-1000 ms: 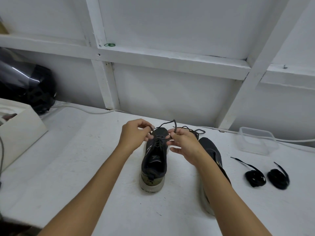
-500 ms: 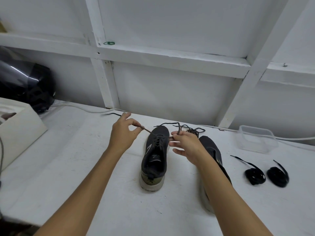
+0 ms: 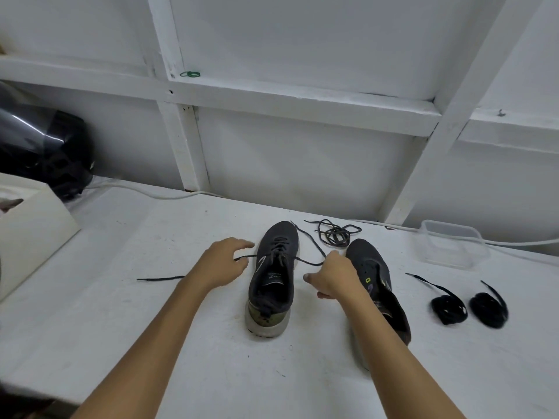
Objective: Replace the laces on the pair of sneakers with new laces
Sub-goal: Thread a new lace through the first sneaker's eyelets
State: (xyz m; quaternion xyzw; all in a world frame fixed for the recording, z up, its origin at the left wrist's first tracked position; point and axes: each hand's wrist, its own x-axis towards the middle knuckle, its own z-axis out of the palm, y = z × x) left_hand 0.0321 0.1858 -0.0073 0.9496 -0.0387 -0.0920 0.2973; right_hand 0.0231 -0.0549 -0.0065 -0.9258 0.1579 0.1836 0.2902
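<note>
Dark lace (image 3: 308, 262) between pinching fingers (image 3: 329, 256)

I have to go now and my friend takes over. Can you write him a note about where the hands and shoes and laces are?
Left hand and right hand each pinch an end of the old lace, half out of the left shoe.
Right shoe: unlaced, beside it. Its pulled lace lies behind.
Two new laces coiled at right.
Left: finish unlacing, then lace both.
</note>
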